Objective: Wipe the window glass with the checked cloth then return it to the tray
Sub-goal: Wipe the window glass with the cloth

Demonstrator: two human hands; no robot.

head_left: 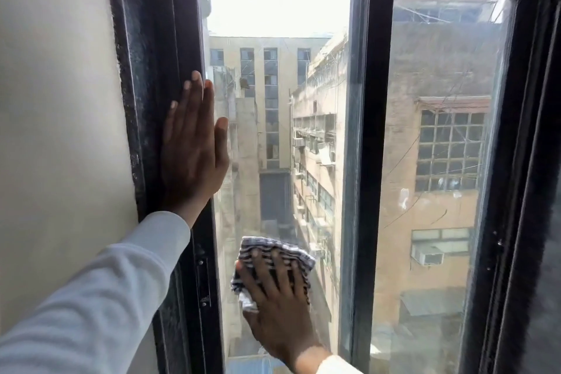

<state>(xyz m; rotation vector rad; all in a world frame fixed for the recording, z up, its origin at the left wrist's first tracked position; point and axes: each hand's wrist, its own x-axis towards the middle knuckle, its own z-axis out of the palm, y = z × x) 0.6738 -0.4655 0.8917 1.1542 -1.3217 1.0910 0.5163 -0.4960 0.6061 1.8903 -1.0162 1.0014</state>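
Observation:
The checked cloth (285, 249), black and white, is bunched flat against the lower part of the left window glass (279, 118). My right hand (277, 304) presses on it with fingers spread, and cloth sticks out above and to the left of the fingers. My left hand (192, 146) lies flat and open against the black frame (179, 39) at the left edge of the pane, fingers pointing up, holding nothing. The tray is not in view.
A second pane (440, 161) sits to the right behind a black vertical bar (375, 161). A cream wall (60, 100) borders the frame on the left. Buildings show outside through the glass.

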